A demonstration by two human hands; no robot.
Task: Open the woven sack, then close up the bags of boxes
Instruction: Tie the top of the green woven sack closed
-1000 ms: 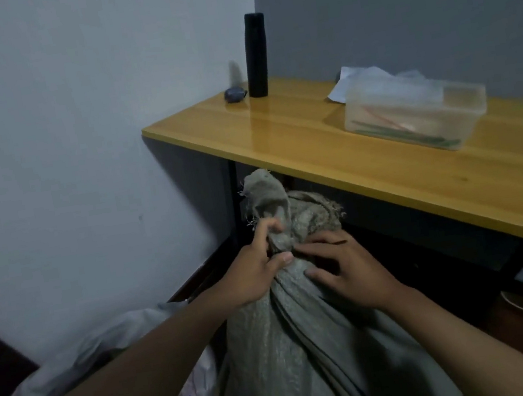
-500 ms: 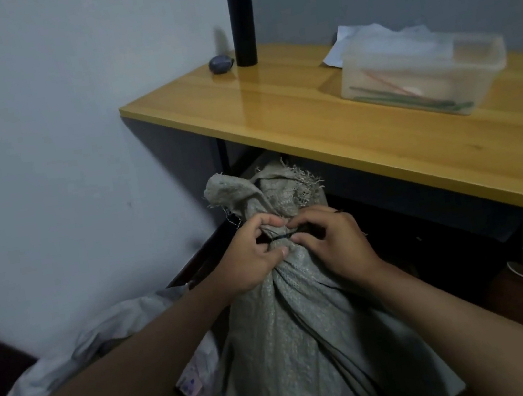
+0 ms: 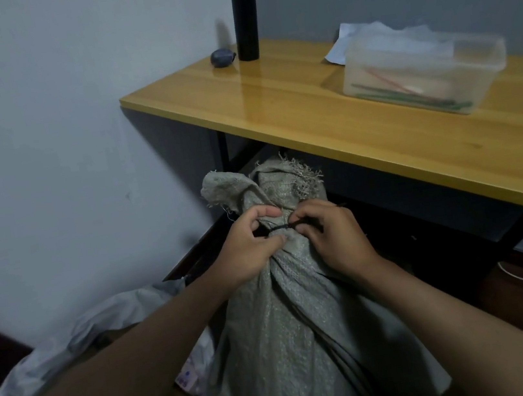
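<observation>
I've got my left hand (image 3: 247, 247) and right hand (image 3: 333, 234) both pinching the thin black tie (image 3: 280, 228) round the grey woven sack's (image 3: 293, 328) neck.

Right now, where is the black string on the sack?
The black string is wrapped around the sack's bunched neck, mid-frame below the desk, pinched between the left hand and right hand.

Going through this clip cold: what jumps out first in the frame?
Both hands at centre, left hand and right hand, pinching a dark tie round the gathered neck of a grey woven sack. Behind it, a yellow wooden table carries a clear plastic box and a tall black bottle.
</observation>
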